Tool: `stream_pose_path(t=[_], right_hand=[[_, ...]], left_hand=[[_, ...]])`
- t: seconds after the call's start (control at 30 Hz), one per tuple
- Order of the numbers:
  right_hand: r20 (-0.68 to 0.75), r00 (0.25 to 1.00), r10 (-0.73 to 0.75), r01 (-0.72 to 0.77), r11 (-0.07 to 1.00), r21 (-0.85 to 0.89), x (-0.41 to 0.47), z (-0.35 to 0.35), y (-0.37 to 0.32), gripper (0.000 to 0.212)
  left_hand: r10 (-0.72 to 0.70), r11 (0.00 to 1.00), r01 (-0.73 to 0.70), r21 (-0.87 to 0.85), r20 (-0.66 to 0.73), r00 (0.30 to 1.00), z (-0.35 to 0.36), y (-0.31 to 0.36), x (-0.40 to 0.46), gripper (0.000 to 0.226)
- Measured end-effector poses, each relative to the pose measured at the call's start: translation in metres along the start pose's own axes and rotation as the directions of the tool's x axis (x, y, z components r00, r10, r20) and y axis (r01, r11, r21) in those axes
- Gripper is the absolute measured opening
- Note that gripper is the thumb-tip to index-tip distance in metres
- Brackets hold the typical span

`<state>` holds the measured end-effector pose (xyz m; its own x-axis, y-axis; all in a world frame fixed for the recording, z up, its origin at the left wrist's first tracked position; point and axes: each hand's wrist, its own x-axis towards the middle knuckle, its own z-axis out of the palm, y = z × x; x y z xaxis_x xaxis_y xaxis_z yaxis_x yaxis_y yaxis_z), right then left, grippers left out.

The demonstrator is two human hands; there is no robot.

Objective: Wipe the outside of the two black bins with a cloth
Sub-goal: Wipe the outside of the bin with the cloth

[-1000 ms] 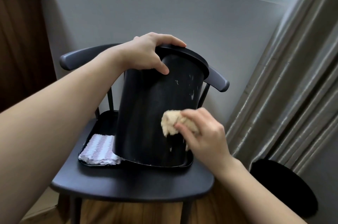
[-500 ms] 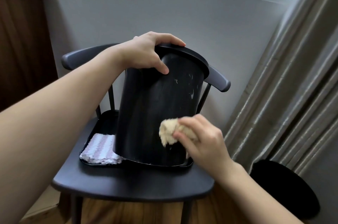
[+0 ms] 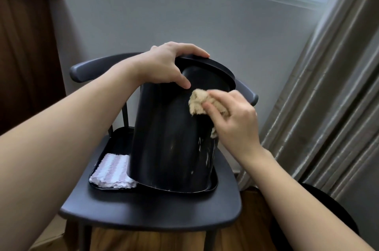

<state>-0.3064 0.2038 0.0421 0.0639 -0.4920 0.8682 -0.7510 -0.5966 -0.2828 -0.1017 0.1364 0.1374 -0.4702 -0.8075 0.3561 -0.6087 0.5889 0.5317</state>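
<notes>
A tall black bin (image 3: 164, 131) stands tilted in a black tray (image 3: 114, 142) on a dark chair. My left hand (image 3: 166, 66) grips the bin's rim, thumb on the side wall. My right hand (image 3: 233, 119) holds a crumpled tan cloth (image 3: 198, 104) and presses it against the upper right of the bin's side, just under the rim. Pale smudges show low on the bin's right side. A second black bin (image 3: 320, 222) sits on the floor at the lower right, partly hidden by my right forearm.
A folded white-and-pink striped cloth (image 3: 113, 170) lies in the tray's front left corner. The chair (image 3: 143, 216) stands against a grey wall under a window. Grey curtains (image 3: 328, 96) hang at the right. A wooden panel (image 3: 24, 49) stands at the left; the floor is wood.
My right hand has moved the tan cloth up the bin's side, from the lower part to just under the rim. My left hand has kept its grip on the rim.
</notes>
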Motion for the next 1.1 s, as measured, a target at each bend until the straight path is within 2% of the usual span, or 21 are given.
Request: stream_pose_path(t=[0.13, 0.37, 0.43, 0.53, 0.6, 0.8, 0.97, 1.1], right_hand=[[-0.059, 0.992, 0.115, -0.116, 0.993, -0.010, 0.025, 0.001, 0.002, 0.024], [0.145, 0.988, -0.055, 0.052, 0.998, 0.020, -0.011, -0.003, -0.003, 0.022], [0.108, 0.993, -0.053, 0.052, 0.999, 0.009, 0.000, -0.004, 0.000, 0.022], [-0.003, 0.998, 0.066, -0.066, 0.998, -0.002, 0.023, 0.000, 0.002, 0.022], [-0.020, 0.993, 0.113, -0.113, 0.993, 0.018, 0.026, 0.002, 0.003, 0.022], [0.126, 0.990, -0.057, 0.042, 0.992, 0.116, -0.030, -0.004, 0.007, 0.023], [-0.008, 0.999, 0.045, -0.043, 0.990, 0.137, -0.038, -0.007, 0.017, 0.024], [0.134, 0.991, -0.032, 0.009, 0.985, 0.173, -0.060, -0.005, 0.020, 0.026]], left_hand=[[0.016, 1.000, -0.016, 0.026, 0.003, 1.000, 0.001, 0.002, 0.000, 0.079], [0.019, 1.000, -0.019, -0.001, 0.019, 1.000, -0.002, -0.001, 0.000, 0.078], [0.015, 1.000, -0.015, 0.000, 0.018, 1.000, -0.002, 0.000, 0.000, 0.078], [0.016, 1.000, -0.016, 0.007, 0.019, 1.000, -0.002, 0.000, 0.001, 0.079], [0.018, 1.000, -0.019, 0.009, 0.018, 1.000, -0.001, -0.001, 0.002, 0.079], [0.002, 1.000, -0.002, -0.031, 0.005, 1.000, -0.002, -0.005, 0.002, 0.077], [0.001, 0.998, -0.001, -0.063, -0.001, 1.000, -0.001, -0.006, 0.003, 0.076], [-0.003, 0.998, 0.003, -0.068, -0.005, 1.000, -0.001, -0.006, 0.004, 0.076]])
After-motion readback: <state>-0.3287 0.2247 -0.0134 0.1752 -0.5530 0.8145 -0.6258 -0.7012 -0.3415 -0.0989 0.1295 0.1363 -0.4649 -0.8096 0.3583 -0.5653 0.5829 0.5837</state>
